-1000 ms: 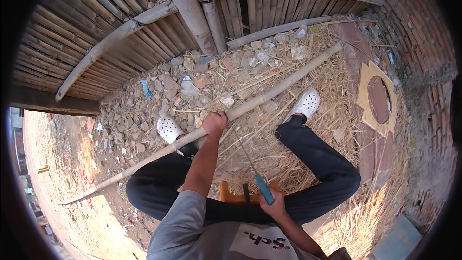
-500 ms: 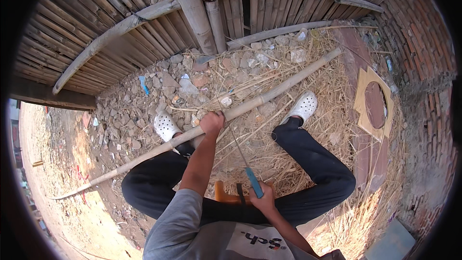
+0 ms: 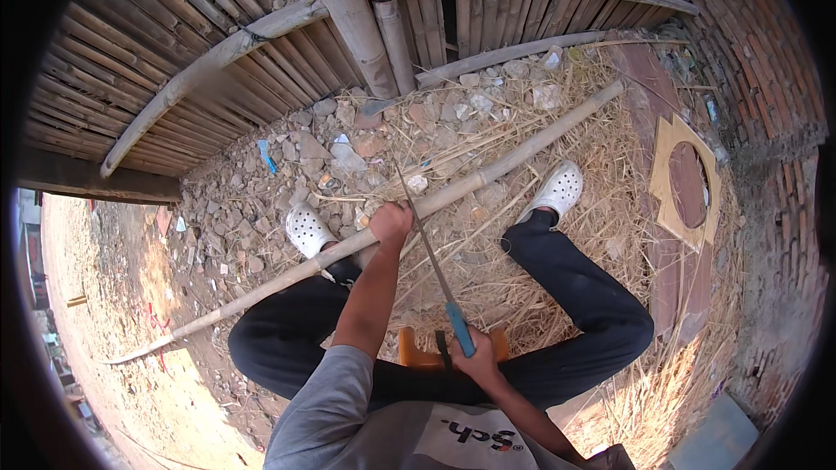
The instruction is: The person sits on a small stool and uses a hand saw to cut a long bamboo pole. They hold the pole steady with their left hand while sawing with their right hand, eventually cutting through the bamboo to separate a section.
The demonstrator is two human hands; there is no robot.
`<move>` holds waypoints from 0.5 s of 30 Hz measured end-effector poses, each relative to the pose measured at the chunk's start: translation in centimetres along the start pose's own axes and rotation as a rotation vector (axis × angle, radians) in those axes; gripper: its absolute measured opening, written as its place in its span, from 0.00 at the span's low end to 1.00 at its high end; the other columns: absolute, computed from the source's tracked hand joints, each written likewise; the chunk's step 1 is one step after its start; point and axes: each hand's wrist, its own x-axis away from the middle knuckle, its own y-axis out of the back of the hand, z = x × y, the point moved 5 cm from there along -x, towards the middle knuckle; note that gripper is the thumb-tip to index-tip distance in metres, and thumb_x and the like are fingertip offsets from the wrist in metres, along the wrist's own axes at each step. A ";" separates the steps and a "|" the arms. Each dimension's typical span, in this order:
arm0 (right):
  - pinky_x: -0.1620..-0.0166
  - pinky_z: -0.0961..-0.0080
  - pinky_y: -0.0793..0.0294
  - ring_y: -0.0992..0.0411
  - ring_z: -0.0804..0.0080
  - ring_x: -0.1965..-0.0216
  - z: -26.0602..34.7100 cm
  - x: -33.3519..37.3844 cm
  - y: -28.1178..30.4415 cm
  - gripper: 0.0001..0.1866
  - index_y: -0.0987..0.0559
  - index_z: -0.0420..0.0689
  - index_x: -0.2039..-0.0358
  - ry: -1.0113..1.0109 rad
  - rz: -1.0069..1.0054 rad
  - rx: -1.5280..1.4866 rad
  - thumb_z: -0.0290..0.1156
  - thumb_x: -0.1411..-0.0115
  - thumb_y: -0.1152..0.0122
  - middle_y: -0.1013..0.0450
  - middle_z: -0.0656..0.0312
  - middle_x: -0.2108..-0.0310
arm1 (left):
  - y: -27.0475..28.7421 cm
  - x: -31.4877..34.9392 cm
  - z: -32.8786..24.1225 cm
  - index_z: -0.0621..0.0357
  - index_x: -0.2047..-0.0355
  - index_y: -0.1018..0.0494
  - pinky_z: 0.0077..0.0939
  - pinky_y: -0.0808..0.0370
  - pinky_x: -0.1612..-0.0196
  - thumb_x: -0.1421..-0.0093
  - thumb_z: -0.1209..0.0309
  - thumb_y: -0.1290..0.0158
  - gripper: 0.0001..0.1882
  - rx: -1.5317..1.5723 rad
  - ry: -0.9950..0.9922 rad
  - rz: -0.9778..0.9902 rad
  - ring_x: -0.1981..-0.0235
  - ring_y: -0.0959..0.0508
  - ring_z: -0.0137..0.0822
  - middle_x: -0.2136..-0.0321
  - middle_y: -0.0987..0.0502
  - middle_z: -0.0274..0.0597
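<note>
A long bamboo pole (image 3: 533, 144) lies slantwise in front of me, from the lower left to the upper right, passing over my left leg. My left hand (image 3: 392, 221) is wrapped round it near its middle. In my right hand (image 3: 476, 357) is a hand saw (image 3: 433, 261) with a blue handle and a thin, narrow blade. The blade crosses the pole just right of my left hand, its tip reaching past the pole's far side. Whether the teeth have cut into the bamboo is too small to tell.
A bamboo-slat wall (image 3: 287, 70) with thick poles closes off the far side; a brick wall (image 3: 775, 148) stands right. Rubble (image 3: 235, 209) and straw (image 3: 488, 296) cover the ground. An orange plastic thing (image 3: 418, 350) sits between my legs. A cut-out board (image 3: 664, 165) lies right.
The saw blade shows broader and clearer than before, still across the pole beside my left hand. The whole view has shifted slightly. Both hands keep their holds.
</note>
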 end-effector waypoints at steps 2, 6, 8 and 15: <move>0.76 0.70 0.31 0.27 0.65 0.83 2.1 -5.2 -1.2 0.08 0.29 0.39 0.79 0.080 -0.077 -0.015 0.26 0.48 0.41 0.35 0.54 0.87 | -0.4 0.4 0.3 0.63 0.73 0.20 0.43 0.22 0.61 0.43 0.50 0.52 0.25 0.001 0.009 0.018 0.68 0.18 0.53 0.71 0.19 0.56; 0.74 0.66 0.28 0.26 0.57 0.80 2.3 -3.2 -0.6 0.07 0.27 0.39 0.76 0.025 -0.044 -0.036 0.28 0.49 0.40 0.32 0.51 0.85 | 0.0 -0.2 0.4 0.62 0.72 0.19 0.43 0.22 0.61 0.43 0.51 0.54 0.25 -0.009 0.035 0.031 0.68 0.18 0.53 0.71 0.19 0.56; 0.72 0.63 0.25 0.24 0.50 0.77 2.2 2.0 2.8 0.07 0.25 0.39 0.74 -0.036 0.002 -0.023 0.30 0.50 0.39 0.29 0.49 0.83 | 0.0 -0.8 0.2 0.62 0.72 0.19 0.43 0.22 0.60 0.43 0.51 0.54 0.25 -0.014 0.041 0.019 0.67 0.18 0.53 0.71 0.19 0.56; 0.73 0.62 0.26 0.25 0.49 0.79 1.5 -3.4 0.2 0.08 0.27 0.39 0.77 0.002 -0.034 -0.060 0.29 0.51 0.39 0.30 0.49 0.85 | -0.2 0.1 0.0 0.62 0.72 0.19 0.43 0.22 0.60 0.43 0.52 0.55 0.25 -0.006 0.035 -0.004 0.66 0.18 0.52 0.70 0.19 0.55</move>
